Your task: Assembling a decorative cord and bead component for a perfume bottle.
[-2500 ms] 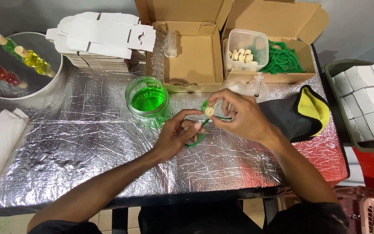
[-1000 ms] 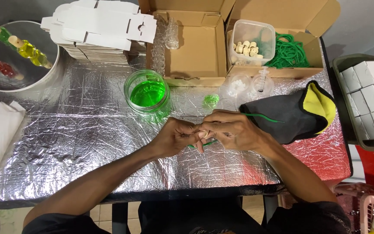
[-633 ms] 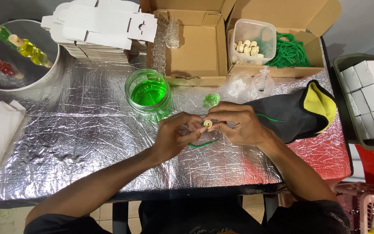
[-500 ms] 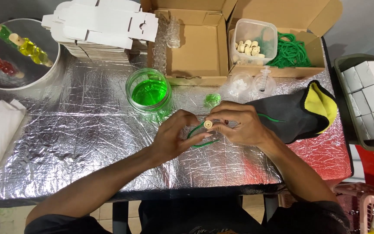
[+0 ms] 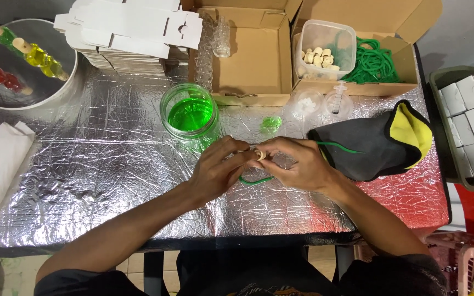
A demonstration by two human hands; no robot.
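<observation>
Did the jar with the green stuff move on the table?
No. The green jar sits at the same spot, just in front of the open cardboard box, as before; only the camera shifted slightly.

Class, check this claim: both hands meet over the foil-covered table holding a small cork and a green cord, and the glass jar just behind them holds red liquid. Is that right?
Not quite. In the head view the glass jar holds green liquid, not red. The rest stands: the left hand and right hand meet over the foil-covered table, holding a small cork and a green cord.
</observation>
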